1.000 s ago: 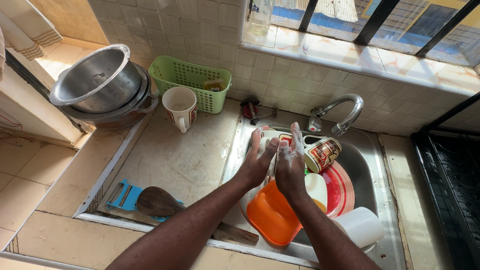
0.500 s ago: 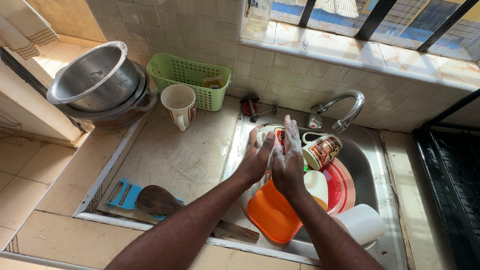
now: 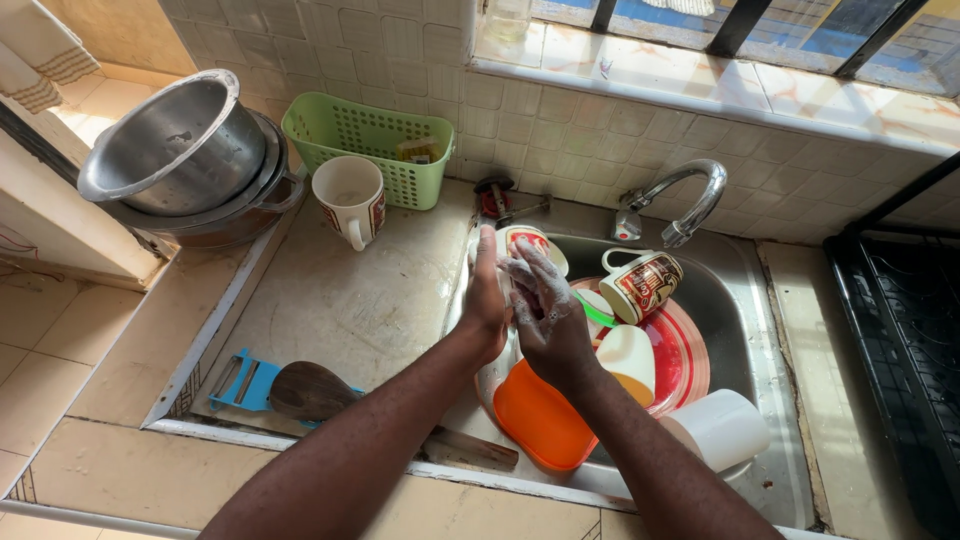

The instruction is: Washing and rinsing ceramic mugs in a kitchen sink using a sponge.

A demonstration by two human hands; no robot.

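Note:
My left hand (image 3: 487,292) and my right hand (image 3: 545,312) are pressed palm to palm above the left part of the steel sink (image 3: 745,300). White soap foam covers the right hand. The fingers of both are stretched out and neither hand holds anything. Just beyond the fingertips a white patterned mug (image 3: 532,240) stands at the sink's rim. Below the hands lie an orange plastic dish (image 3: 540,418), a white cup (image 3: 630,357) and a red plate (image 3: 688,362). A brown and red patterned mug (image 3: 642,285) lies tilted under the tap (image 3: 692,195).
A white tumbler (image 3: 716,430) lies on its side at the sink's front right. On the drainboard are a white mug (image 3: 350,200), a green basket (image 3: 365,148), stacked steel bowls (image 3: 185,150), a wooden spoon (image 3: 310,390) and a blue peeler (image 3: 240,380). A black rack (image 3: 900,330) stands on the right.
Both hands have shifted slightly left and away from me while rubbing together. The left hand's fingers, spread a second ago, now lie straight against the right hand.

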